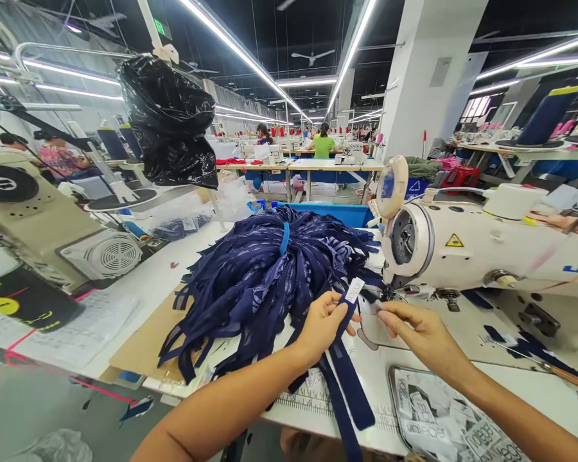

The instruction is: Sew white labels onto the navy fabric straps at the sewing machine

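Note:
My left hand (324,324) is closed on a navy fabric strip (350,385), whose loose ends hang over the table's front edge. A white printed label (355,290) lies on the strip's upper end, just above my thumb. To the right, my right hand (417,327) pinches thumb and fingertips together beside the needle area; a small greyish bit shows at the tips, too small to name. Behind my left hand spreads a big bundle of navy strips (250,282), gathered by a blue tie (284,239). The sewing machine (462,237) stands at the right, its round front cover swung up.
A tray of printed labels (443,410) sits at the front right. Scissors (544,366) and navy scraps lie beyond it. A black plastic bag (168,122) hangs from a pole at the left. Another machine (38,218) stands far left. Several people sit at machines farther back.

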Available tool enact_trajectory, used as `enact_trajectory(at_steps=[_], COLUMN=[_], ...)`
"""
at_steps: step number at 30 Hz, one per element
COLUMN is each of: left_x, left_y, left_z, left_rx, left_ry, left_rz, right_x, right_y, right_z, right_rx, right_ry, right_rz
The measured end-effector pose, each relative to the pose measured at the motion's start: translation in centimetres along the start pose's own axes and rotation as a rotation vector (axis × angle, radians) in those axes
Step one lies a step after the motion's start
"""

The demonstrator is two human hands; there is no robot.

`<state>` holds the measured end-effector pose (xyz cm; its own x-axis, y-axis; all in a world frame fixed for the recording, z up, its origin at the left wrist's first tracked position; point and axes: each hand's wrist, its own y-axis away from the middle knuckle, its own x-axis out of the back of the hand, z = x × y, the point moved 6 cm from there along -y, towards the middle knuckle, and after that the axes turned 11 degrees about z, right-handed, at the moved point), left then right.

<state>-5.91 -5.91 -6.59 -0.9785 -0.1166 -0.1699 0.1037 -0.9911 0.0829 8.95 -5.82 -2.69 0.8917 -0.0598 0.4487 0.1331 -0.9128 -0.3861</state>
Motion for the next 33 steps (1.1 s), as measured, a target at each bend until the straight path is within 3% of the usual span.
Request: enact_trajectory(at_steps=[8,20,28,33], left_x=[-0.6,-0.7,-0.7,-0.5], left_y=[0.4,0.8,0.7,0.6], left_z=[0.5,0.7,0.8,0.4], left_rx=[-0.001,-0.033,-0.137,-0.132], left_ry=[0.044,-0.004,-0.123,-0.206], left_rz=[-0.094,-0.126,-0.145,-0.164], right_x=[-2.4,-2.4,-2.5,-3.0], right_y=[-1.1,-1.2,-1.1,-0.8], right_z=[0.4,1.2,0.8,0.7], right_rx=[0.032,0.047,0.193,0.234], right_ry=[-0.05,0.04,0.085,0.067], right_rz=[-0.057,-0.053,-0.036,-0.027])
